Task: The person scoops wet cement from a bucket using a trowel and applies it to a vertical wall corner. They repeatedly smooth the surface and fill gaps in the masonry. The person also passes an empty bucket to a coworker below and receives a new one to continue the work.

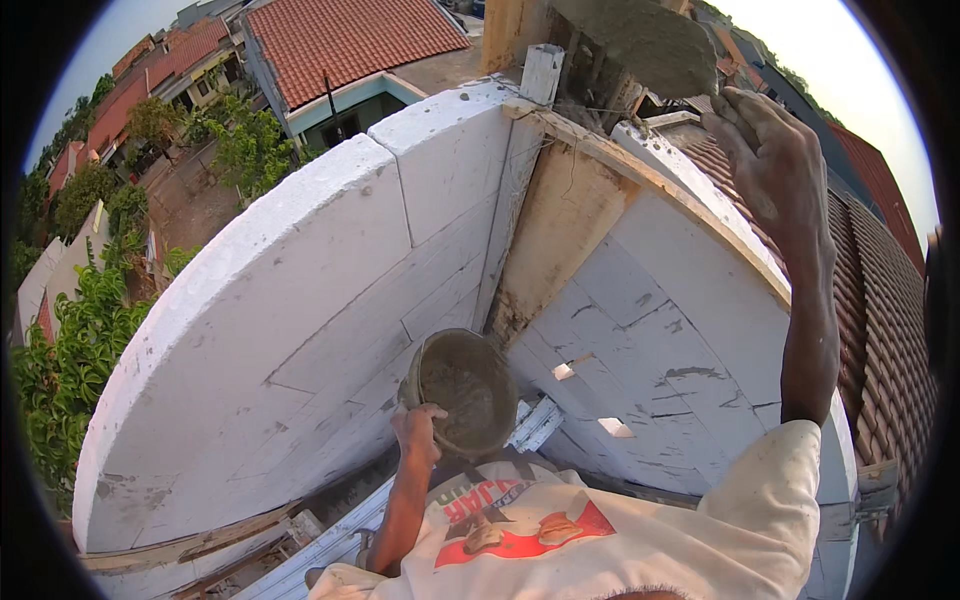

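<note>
My left hand (420,430) grips a dark bucket (465,390) at its left side, low in the middle of the view, with grey wet mortar inside. My right hand (760,160) is raised high at the right, fingers bent at the lower edge of a flat, mortar-covered grey piece (650,45), apparently a tool; any handle is hidden. This piece is at the top of a rough column (590,90) with timber and thin wire, where two white block walls (280,290) meet.
The right wall (660,320) has a timber batten (680,190) and small holes. Tiled roofing (875,350) lies beyond it. Beyond the left wall are trees (70,380), houses and a drop to the ground. Boards (350,520) lie below me.
</note>
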Motion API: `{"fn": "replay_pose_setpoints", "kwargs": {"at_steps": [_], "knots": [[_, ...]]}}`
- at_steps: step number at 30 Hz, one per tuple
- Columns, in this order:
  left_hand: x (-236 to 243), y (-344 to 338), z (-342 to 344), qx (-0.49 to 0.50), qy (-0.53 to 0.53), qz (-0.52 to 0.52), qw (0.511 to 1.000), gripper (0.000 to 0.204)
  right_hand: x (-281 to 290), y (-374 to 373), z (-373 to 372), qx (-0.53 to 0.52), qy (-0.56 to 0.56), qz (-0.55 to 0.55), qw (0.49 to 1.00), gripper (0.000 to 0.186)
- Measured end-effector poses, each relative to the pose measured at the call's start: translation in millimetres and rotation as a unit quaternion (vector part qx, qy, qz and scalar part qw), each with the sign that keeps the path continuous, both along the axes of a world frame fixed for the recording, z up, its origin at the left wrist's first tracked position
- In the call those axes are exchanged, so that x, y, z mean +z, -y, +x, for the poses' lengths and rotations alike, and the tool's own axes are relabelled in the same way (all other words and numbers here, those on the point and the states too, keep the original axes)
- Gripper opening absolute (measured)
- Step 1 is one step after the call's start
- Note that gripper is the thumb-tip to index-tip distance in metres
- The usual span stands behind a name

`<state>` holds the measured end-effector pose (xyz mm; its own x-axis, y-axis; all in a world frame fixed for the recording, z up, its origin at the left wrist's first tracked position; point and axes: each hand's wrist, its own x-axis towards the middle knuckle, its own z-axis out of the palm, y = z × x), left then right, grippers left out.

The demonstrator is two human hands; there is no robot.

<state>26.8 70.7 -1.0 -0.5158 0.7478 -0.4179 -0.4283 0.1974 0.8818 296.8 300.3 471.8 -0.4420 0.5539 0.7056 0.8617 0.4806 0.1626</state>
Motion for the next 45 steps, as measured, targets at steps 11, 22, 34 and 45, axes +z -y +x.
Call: {"fn": "replay_pose_setpoints", "kwargs": {"at_steps": [11,22,34,45], "knots": [[73.7,-45.5,-2.3,-0.051,-0.267,-0.148,0.951,0.027,-379.3,111.3,-55.6,0.032,0.255,-0.446,0.857,0.02],[102.1,-48.3,-21.7,-0.003,-0.017,0.045,0.999,0.028,-425.1,98.7,-57.5,0.224,0.045,-0.616,0.754,0.023],[115.7,-51.7,-26.7,0.06,0.126,0.058,0.989,0.04,-325.0,118.9,-68.2,0.109,-0.076,-0.708,0.694,0.033],[162.8,-61.7,-15.8,0.052,0.326,0.086,0.94,0.034,-117.8,59.1,-34.2,0.068,-0.08,-0.738,0.667,0.037]]}}
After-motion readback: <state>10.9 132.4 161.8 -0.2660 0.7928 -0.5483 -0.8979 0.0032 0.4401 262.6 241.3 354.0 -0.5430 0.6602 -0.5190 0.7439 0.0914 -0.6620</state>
